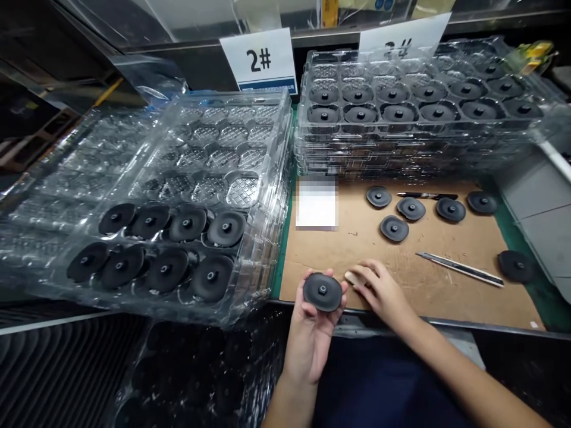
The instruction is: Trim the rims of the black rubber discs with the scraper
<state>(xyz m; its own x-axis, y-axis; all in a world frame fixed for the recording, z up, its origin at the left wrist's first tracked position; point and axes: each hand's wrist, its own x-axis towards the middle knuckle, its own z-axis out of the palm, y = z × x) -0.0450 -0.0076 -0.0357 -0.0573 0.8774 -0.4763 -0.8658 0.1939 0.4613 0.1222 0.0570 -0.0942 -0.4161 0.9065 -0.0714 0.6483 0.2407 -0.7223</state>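
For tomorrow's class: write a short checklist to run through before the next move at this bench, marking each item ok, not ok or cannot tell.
1. Left hand holds the black disc: ok.
2. Right hand has a firm grip on the pale block: cannot tell.
3. Clear tray has empty pockets behind its filled front rows: ok.
4. Knife lies apart from both hands: ok.
5. Loose disc lies on the cardboard: not ok, it sits beyond the edge, on the green mat.
6. Underside of the held disc is undamaged: cannot tell, it faces the palm.
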